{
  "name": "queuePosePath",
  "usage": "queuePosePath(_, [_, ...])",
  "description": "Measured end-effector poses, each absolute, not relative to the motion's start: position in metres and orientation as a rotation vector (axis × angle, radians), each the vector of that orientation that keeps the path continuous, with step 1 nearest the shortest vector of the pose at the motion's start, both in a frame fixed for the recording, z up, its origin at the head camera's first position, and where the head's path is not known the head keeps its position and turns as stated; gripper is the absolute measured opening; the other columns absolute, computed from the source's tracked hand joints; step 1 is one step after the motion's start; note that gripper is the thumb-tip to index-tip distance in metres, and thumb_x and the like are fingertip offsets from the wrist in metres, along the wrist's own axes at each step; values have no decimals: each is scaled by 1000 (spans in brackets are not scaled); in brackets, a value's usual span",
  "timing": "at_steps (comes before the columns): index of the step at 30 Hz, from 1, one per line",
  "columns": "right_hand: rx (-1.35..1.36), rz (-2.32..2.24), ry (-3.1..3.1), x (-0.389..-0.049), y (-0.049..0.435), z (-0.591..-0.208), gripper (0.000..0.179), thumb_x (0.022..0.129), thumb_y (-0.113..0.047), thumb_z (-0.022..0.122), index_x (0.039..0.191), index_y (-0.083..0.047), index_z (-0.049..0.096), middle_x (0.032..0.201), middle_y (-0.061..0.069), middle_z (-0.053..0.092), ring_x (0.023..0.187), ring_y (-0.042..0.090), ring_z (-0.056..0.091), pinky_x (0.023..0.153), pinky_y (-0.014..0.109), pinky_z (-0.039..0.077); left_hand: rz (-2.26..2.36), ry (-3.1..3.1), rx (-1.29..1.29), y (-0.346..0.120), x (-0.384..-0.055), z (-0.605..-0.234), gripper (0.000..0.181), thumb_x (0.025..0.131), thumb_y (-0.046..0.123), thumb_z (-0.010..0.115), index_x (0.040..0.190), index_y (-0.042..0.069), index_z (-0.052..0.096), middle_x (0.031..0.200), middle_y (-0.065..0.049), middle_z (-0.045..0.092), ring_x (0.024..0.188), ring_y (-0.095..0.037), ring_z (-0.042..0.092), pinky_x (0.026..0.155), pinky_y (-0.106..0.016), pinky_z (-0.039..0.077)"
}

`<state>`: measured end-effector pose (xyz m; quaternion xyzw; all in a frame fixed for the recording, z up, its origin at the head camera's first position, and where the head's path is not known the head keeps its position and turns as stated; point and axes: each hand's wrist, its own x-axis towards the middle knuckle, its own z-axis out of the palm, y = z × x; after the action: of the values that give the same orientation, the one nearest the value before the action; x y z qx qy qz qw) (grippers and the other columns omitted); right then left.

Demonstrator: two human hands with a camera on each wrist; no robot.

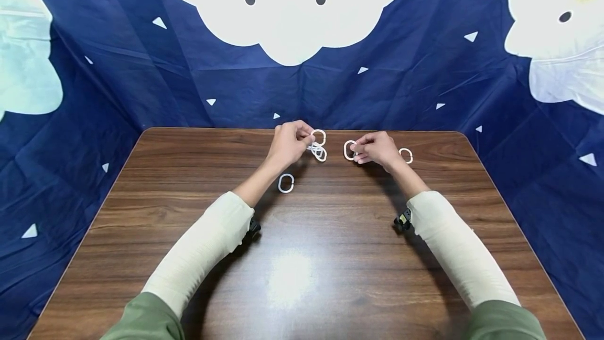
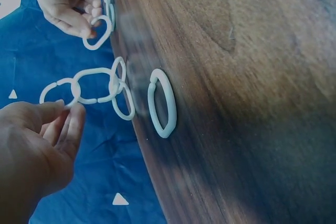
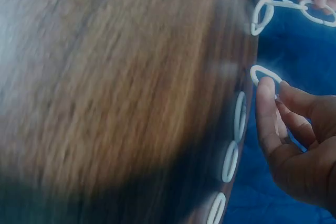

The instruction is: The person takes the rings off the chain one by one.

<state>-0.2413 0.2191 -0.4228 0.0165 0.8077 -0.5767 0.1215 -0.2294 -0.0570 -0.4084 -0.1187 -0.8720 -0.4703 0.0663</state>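
Out over the table's far edge, my left hand (image 1: 289,144) pinches the end link of a short chain of white plastic links (image 2: 93,71). Two links hang together at the chain's other end. Small gaps show in the sides of some links. My right hand (image 1: 379,149) holds a single white link (image 3: 266,70) between thumb and fingers, apart from the chain and to the right of it. Both hands are raised near the back of the table, facing each other.
One loose white link (image 1: 280,183) lies on the brown wooden table (image 1: 330,224), nearer than the left hand. Several more links (image 3: 230,161) lie in a row along the far edge by the right hand; one link (image 1: 411,155) shows beyond that wrist. Blue patterned cloth (image 1: 179,83) hangs behind.
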Motion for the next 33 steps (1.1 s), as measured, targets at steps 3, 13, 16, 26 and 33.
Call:
queuePosePath(3, [47, -1649, 2369, -244, 214, -426, 32, 103, -4, 81, 123, 20, 71, 80, 9, 81, 62, 7, 76, 64, 24, 67, -1420, -2626, -361, -57, -230, -408, 7, 102, 8, 81, 108, 4, 83, 100, -10, 88, 92, -23, 82, 88, -35, 63])
queuePosePath(13, [116, -1435, 2499, -256, 207, -429, 21, 97, -6, 88, 110, 10, 82, 74, 3, 80, 56, 9, 74, 55, 23, 62, -1416, -2617, -399, -56, -234, -403, 9, 102, 8, 82, 109, 3, 83, 103, -11, 88, 93, -23, 82, 88, -34, 63])
queuePosePath(16, [132, -1372, 2533, -260, 208, -430, 20, 96, -10, 90, 106, 7, 83, 71, 3, 79, 54, 7, 73, 54, 23, 61, -1420, -2623, -404, -57, -234, -401, 10, 102, 8, 82, 110, 2, 83, 104, -11, 87, 93, -24, 81, 89, -36, 63])
queuePosePath(26, [134, -1350, 2561, -260, 211, -432, 21, 94, -15, 93, 101, 3, 83, 66, 2, 77, 52, 7, 70, 53, 23, 61, -1452, -2630, -426, -55, -232, -405, 10, 102, 8, 83, 110, 2, 83, 103, -12, 87, 95, -25, 82, 90, -37, 65])
queuePosePath(33, [-20, -1459, 2584, -252, 209, -425, 19, 97, -13, 89, 102, 4, 83, 71, 5, 80, 54, 8, 71, 53, 24, 62, -1452, -2632, -419, -54, -231, -410, 8, 103, 9, 83, 110, 4, 83, 103, -11, 88, 95, -24, 83, 88, -34, 64])
